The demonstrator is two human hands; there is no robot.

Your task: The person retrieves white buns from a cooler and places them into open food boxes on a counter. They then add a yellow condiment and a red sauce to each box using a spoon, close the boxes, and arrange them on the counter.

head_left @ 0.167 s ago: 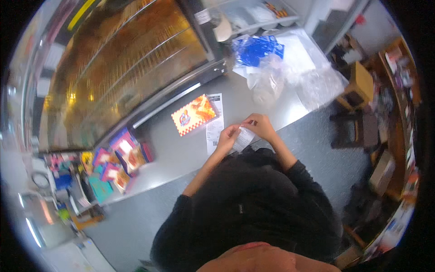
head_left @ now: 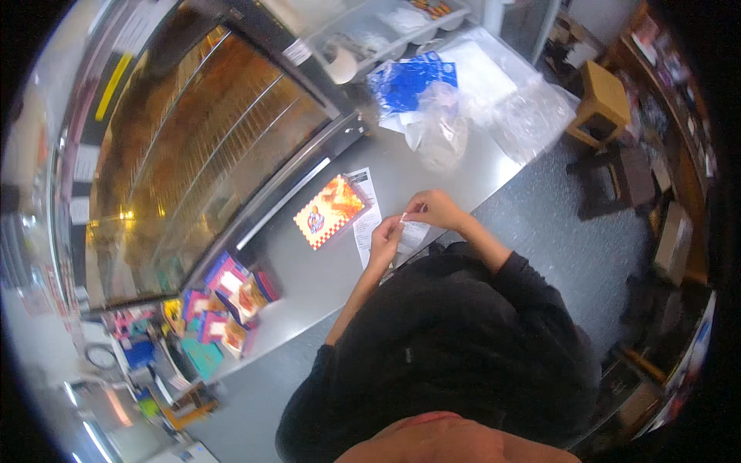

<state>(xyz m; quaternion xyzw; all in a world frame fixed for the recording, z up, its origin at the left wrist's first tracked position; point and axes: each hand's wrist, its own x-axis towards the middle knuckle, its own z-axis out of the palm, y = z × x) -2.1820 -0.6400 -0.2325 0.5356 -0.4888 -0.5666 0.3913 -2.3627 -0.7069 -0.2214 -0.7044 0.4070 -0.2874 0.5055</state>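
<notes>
My left hand [head_left: 384, 242] and my right hand [head_left: 437, 210] meet close together over the near edge of a metal counter. Both are closed in a pinch at the top edge of a small white paper slip [head_left: 413, 236], which hangs below the fingertips; its print is too blurred to make out. Just left of my left hand, a long printed receipt [head_left: 365, 238] lies flat on the counter. Partly over it rests a food box [head_left: 333, 211] with an orange food picture and a red checkered border.
A glass-fronted cabinet with wire racks [head_left: 208, 147] stands behind the counter [head_left: 297, 274]. Bagged and boxed packets [head_left: 241, 297] crowd its left end. Blue packaging [head_left: 413, 85], a clear plastic bag [head_left: 441, 139] and a divided tray [head_left: 386, 35] occupy the far right. A cardboard box [head_left: 600, 104] stands beyond.
The view has turned, so the counter and cabinet appear more steeply tilted. Both hands stay pinched on the paper slip, drawn slightly left in the picture.
</notes>
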